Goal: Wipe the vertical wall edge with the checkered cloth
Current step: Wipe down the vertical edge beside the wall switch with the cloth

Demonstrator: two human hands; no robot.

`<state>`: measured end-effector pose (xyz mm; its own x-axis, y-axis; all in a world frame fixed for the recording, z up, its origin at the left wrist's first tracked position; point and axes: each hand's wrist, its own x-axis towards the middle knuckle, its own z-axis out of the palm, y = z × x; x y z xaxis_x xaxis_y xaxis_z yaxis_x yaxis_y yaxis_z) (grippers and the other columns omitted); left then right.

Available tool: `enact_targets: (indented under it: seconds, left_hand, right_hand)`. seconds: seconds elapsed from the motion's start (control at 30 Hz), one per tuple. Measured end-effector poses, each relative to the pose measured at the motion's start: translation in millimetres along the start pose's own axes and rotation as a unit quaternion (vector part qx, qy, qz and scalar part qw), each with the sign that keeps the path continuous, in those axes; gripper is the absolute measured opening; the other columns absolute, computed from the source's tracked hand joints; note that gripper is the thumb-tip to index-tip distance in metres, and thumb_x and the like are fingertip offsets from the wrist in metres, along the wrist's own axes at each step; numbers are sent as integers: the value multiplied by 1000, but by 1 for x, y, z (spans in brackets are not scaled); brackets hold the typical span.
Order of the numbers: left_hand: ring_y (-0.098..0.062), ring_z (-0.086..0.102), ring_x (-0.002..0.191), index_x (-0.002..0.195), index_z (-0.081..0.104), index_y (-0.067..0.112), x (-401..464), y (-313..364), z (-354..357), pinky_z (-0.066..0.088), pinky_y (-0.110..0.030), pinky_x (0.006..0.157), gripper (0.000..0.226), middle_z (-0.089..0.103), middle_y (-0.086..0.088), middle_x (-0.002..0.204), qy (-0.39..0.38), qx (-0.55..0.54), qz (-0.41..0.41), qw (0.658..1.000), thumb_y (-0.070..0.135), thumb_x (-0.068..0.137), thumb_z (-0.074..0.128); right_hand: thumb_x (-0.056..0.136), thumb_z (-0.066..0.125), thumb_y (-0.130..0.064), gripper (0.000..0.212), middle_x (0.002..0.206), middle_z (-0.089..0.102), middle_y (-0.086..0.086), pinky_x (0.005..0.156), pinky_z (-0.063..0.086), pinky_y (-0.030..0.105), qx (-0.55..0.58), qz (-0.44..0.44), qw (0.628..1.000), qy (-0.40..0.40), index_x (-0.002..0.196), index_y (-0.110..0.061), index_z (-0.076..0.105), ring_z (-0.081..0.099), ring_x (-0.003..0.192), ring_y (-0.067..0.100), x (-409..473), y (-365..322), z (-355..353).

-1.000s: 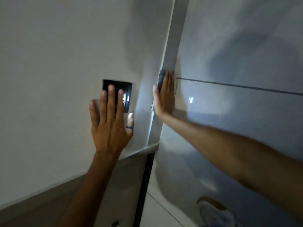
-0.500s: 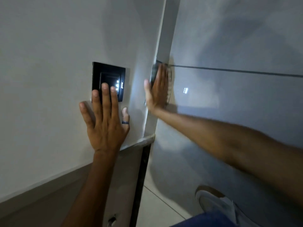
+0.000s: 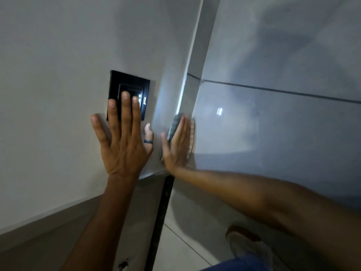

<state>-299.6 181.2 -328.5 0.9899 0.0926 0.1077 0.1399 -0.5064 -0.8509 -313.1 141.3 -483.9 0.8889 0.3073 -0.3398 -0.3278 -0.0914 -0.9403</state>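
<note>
1. My right hand (image 3: 176, 145), fingers straight, pressed the checkered cloth (image 3: 174, 124) flat against the vertical wall edge (image 3: 198, 55), probably to spread the wipe; its check was blurred.
2. My left hand (image 3: 125, 141) lay spread, gripping nothing, on the wall to the left; fingertips overlapped the black switch plate (image 3: 129, 85), probably a brace.
3. No container showed.

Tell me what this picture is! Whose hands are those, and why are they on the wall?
These are one person's two hands, seen from a camera worn on their head, looking forward and down. The left hand rests flat on the pale wall, fingertips over a black switch panel. The right hand presses a checkered cloth flat against the wall edge to wipe it. Most of the cloth is hidden under the hand. Down below is the person's shoe.
</note>
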Motion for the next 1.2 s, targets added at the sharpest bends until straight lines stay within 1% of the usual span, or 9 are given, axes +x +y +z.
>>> enact_targets:
  seconds: [0.1, 0.17, 0.33, 0.43, 0.57, 0.63, 0.9, 1.03, 1.2]
  left_hand:
    - [-36, 22, 156, 169, 30, 8, 0, -2, 4, -3, -58, 132, 73, 31, -15, 173, 13, -2, -2, 1000, 48, 110, 46]
    - [-36, 22, 157, 170, 28, 8, -1, -2, 4, -14, -53, 132, 72, 30, -15, 174, 21, -8, 0, 1000, 46, 111, 45]
    - [-36, 22, 157, 170, 27, 8, -2, 2, 3, -16, -51, 132, 72, 31, -15, 174, 21, -10, -1, 1000, 45, 111, 46]
    - [-36, 23, 157, 169, 30, 8, -1, 0, 3, -16, -51, 132, 71, 32, -14, 173, 24, -5, -2, 1000, 45, 111, 46]
    - [-36, 25, 156, 168, 32, 7, 0, 1, 2, -15, -51, 132, 72, 32, -14, 173, 31, -5, -6, 1000, 44, 109, 50]
    - [-36, 26, 156, 169, 32, 8, 1, 2, 0, -12, -52, 133, 73, 31, -13, 173, 32, -12, -5, 999, 44, 108, 51]
    - [-35, 24, 158, 170, 29, 9, 0, -1, 0, -6, -54, 132, 75, 27, -11, 175, 30, -14, 1, 999, 44, 108, 50]
    - [-35, 27, 157, 170, 30, 9, -1, -2, 2, -4, -53, 133, 75, 27, -11, 174, 43, -26, 6, 999, 42, 108, 53]
    - [-35, 26, 158, 171, 27, 10, -1, -1, 7, -8, -52, 134, 76, 30, -11, 175, 45, -28, 4, 999, 43, 107, 52]
  right_hand:
    - [99, 26, -69, 84, 171, -18, -14, 134, -5, 37, -3, -19, 1000, 23, 163, -27, -9, -11, 162, 11, 0, 3, 9]
    - [98, 32, -66, 85, 175, -1, -4, 133, -2, 35, 1, -49, 997, 56, 164, -21, 4, -4, 163, 12, 39, -4, -1]
    - [98, 35, -57, 80, 167, 33, 20, 134, 9, 37, 7, -107, 988, 108, 158, -5, 29, 24, 159, 27, 159, -19, -37]
    - [99, 34, -54, 79, 168, 30, 19, 132, 17, 49, 31, -96, 991, 91, 158, -2, 27, 24, 159, 32, 206, -34, -54]
    - [99, 32, -52, 79, 169, 28, 19, 133, 11, 41, 41, -92, 991, 85, 159, -1, 26, 22, 160, 33, 208, -42, -57]
    - [97, 30, -56, 81, 170, 26, 18, 132, 10, 38, 37, -51, 994, 87, 160, -4, 25, 22, 160, 31, 179, -39, -49]
    - [98, 18, -73, 86, 176, 2, 3, 131, 14, 56, 3, 59, 998, 29, 164, -21, 0, 1, 164, 18, -11, 10, 11]
    - [99, 32, -66, 82, 175, 12, 5, 131, 17, 53, 21, -6, 996, 82, 164, -21, 10, 10, 163, 21, 42, -3, 0]
    - [98, 38, -46, 74, 164, 37, 25, 128, 26, 54, 20, -121, 983, 134, 154, 3, 36, 32, 156, 39, 178, -24, -43]
